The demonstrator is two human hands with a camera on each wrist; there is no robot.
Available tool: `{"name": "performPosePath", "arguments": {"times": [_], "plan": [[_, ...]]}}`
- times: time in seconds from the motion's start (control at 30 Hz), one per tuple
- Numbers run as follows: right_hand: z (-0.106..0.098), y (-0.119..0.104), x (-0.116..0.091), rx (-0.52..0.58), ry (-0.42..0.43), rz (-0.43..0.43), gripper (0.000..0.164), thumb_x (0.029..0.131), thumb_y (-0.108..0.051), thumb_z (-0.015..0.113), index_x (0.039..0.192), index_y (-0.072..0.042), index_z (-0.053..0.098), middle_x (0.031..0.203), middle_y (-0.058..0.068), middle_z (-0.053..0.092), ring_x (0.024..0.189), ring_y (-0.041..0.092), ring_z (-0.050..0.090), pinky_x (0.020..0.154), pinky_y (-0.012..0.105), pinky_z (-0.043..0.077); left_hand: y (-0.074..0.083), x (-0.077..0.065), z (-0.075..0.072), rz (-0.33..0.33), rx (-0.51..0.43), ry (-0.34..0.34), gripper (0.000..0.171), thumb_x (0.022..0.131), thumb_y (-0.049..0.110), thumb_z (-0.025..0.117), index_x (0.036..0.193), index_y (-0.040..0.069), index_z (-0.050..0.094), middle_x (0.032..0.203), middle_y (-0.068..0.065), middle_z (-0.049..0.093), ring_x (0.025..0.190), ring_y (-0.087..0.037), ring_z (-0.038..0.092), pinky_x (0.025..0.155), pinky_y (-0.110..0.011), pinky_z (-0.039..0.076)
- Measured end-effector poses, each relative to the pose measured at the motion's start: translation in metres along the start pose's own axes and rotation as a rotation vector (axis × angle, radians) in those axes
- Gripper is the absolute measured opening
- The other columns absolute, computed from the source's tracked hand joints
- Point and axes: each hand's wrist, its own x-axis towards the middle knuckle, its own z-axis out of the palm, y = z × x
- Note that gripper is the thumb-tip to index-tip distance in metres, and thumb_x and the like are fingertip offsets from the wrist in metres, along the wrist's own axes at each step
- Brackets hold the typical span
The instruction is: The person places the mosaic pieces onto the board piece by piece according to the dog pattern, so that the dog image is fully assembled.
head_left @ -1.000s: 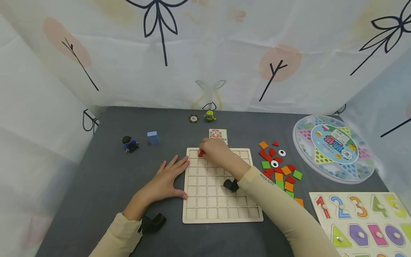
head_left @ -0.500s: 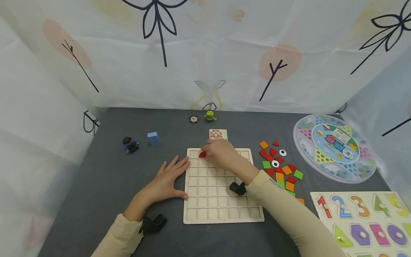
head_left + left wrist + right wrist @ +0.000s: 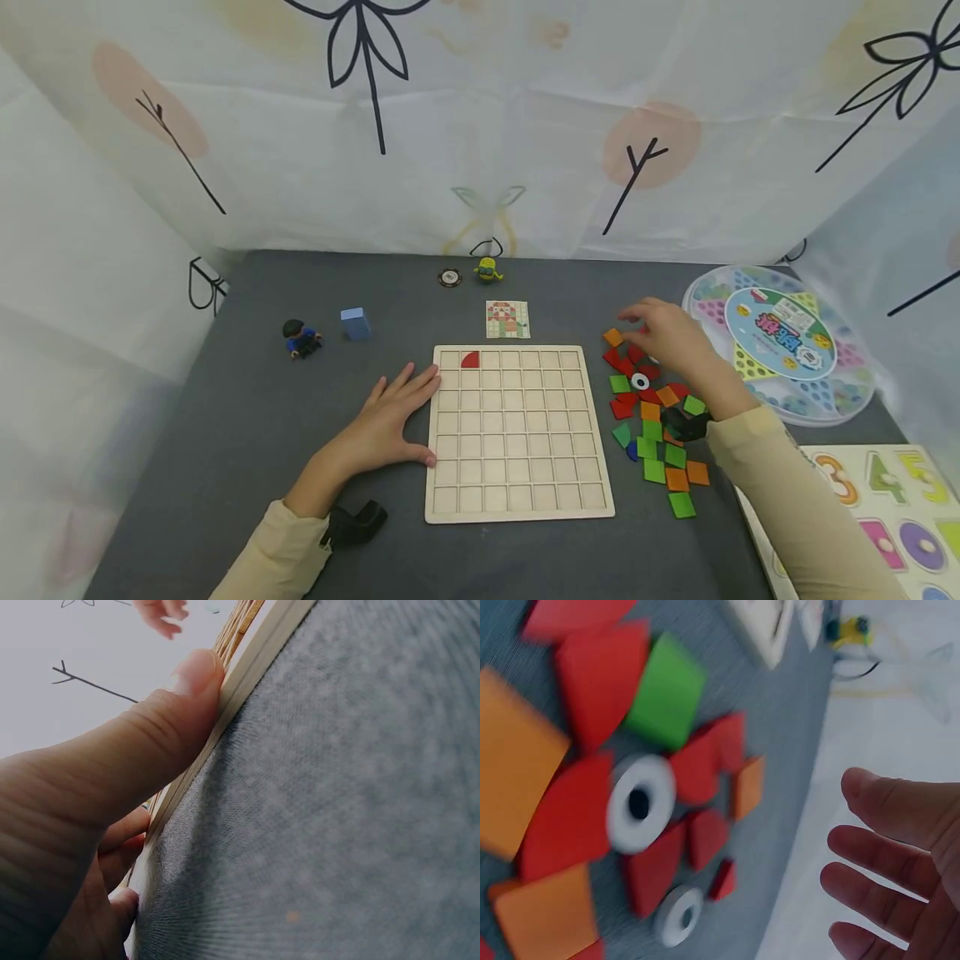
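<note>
A wooden grid board [image 3: 520, 433] lies flat on the dark table, with one red quarter-round piece [image 3: 470, 360] in a cell of its top row. My left hand [image 3: 392, 421] rests at the board's left edge, fingers spread; the left wrist view shows its thumb [image 3: 169, 712] against the wooden rim. Over the far end of a pile of loose pieces hovers my right hand [image 3: 667, 337], and in the right wrist view its fingers [image 3: 877, 892] are apart and hold nothing. The pile has red pieces [image 3: 570, 817], orange squares [image 3: 677, 479], green squares [image 3: 654, 471] and white rings with black centres [image 3: 641, 802].
A small pattern card [image 3: 507, 319] lies behind the board. Farther back are a poker chip [image 3: 450, 277] and a yellow figure [image 3: 487, 268]. A toy figure [image 3: 302, 339] and blue block [image 3: 355, 323] are at left; a round game box [image 3: 780, 333] and number puzzle [image 3: 900, 500] at right.
My right hand has let go of the red quarter-round piece in the top row and swung right, from the board to above the loose pieces. The left hand stays at the board's edge.
</note>
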Motion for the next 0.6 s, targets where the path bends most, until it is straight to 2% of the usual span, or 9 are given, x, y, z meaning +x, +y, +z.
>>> {"name": "performPosePath", "arguments": {"times": [0.17, 0.3, 0.4, 0.5, 0.6], "plan": [[0.012, 0.015, 0.005, -0.002, -0.089, 0.074, 0.030, 0.080, -0.019, 0.062, 0.106, -0.004, 0.061, 0.098, 0.015, 0.060, 0.083, 0.026, 0.057, 0.069, 0.041, 0.047, -0.001, -0.001, 0.001, 0.003, 0.002, 0.004, 0.107, 0.054, 0.056, 0.071, 0.139, 0.015, 0.021, 0.145, 0.003, 0.015, 0.133, -0.027, 0.004, 0.099, -0.056, 0.001], [0.021, 0.013, 0.011, -0.044, -0.109, 0.126, 0.034, 0.079, -0.027, 0.063, 0.104, -0.003, 0.061, 0.094, 0.014, 0.061, 0.083, 0.027, 0.058, 0.070, 0.042, 0.046, -0.001, -0.001, 0.001, 0.013, 0.001, 0.003, 0.106, 0.054, 0.056, 0.070, 0.139, 0.015, 0.021, 0.145, 0.003, 0.014, 0.133, -0.026, 0.004, 0.099, -0.056, 0.001], [0.024, 0.011, 0.014, -0.073, -0.117, 0.155, 0.034, 0.079, -0.026, 0.063, 0.103, -0.002, 0.061, 0.094, 0.014, 0.062, 0.082, 0.027, 0.058, 0.068, 0.042, 0.046, -0.002, 0.000, 0.002, 0.015, 0.000, 0.000, 0.106, 0.055, 0.057, 0.070, 0.140, 0.016, 0.021, 0.145, 0.004, 0.013, 0.133, -0.026, 0.003, 0.099, -0.056, 0.001], [0.024, 0.009, 0.017, -0.085, -0.118, 0.162, 0.032, 0.078, -0.024, 0.063, 0.101, -0.002, 0.061, 0.093, 0.014, 0.061, 0.078, 0.027, 0.057, 0.065, 0.042, 0.046, -0.002, 0.000, 0.002, 0.009, 0.001, -0.004, 0.106, 0.055, 0.057, 0.069, 0.140, 0.016, 0.020, 0.145, 0.005, 0.012, 0.133, -0.025, 0.003, 0.099, -0.055, 0.000], [0.022, -0.002, 0.019, -0.070, -0.088, 0.123, 0.030, 0.077, -0.024, 0.063, 0.099, -0.004, 0.061, 0.092, 0.011, 0.060, 0.076, 0.024, 0.057, 0.064, 0.040, 0.046, -0.003, -0.001, 0.001, 0.005, 0.001, -0.006, 0.106, 0.055, 0.057, 0.069, 0.140, 0.017, 0.019, 0.145, 0.005, 0.012, 0.133, -0.024, 0.002, 0.100, -0.055, 0.000]]}}
